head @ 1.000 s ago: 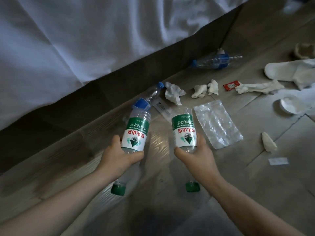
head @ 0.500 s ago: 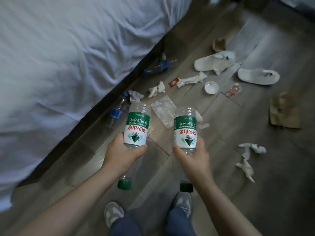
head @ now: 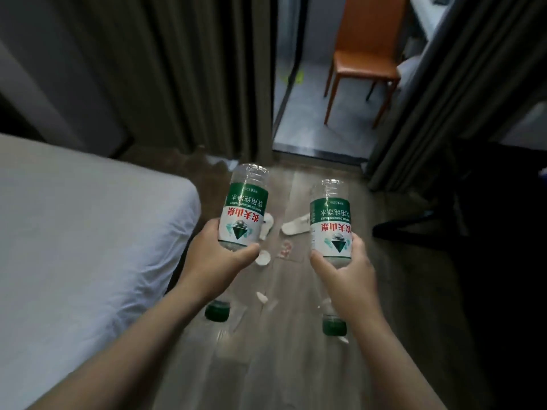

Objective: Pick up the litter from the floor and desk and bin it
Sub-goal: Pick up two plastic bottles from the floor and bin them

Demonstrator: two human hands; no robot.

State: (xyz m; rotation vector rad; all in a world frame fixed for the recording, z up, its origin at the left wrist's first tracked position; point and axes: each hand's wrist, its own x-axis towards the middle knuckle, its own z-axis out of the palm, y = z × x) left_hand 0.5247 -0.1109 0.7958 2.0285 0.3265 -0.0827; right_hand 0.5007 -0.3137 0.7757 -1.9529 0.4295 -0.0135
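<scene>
Now both bottles are held above the wooden floor (head: 281, 374), each upside down. The left grip (head: 213, 261) is wrapped round the cap-side half of the left bottle (head: 243, 214), thumb across the front under the label. The right grip (head: 346, 276) is wrapped the same way round the right bottle (head: 331, 223). Each bottle's long axis runs near to far. The green cap (head: 217, 312) of the left 1 and that of the right 1 point near, toward the person, and the clear bases point far, toward the curtain (head: 192, 69). The left bottle leans a little to the right at its far end; the right bottle stands almost straight. They are apart, side by side, right of the bed (head: 74, 232).

Against 0.5 s ago, the holds and the cap-near pointing are unchanged, but the view has lifted. The blue-capped bottles and the person's shoes are out of sight, and the curtain and an orange chair (head: 367, 57) have come in. The 2 white slippers (head: 296, 229) now show just behind the bottles.
</scene>
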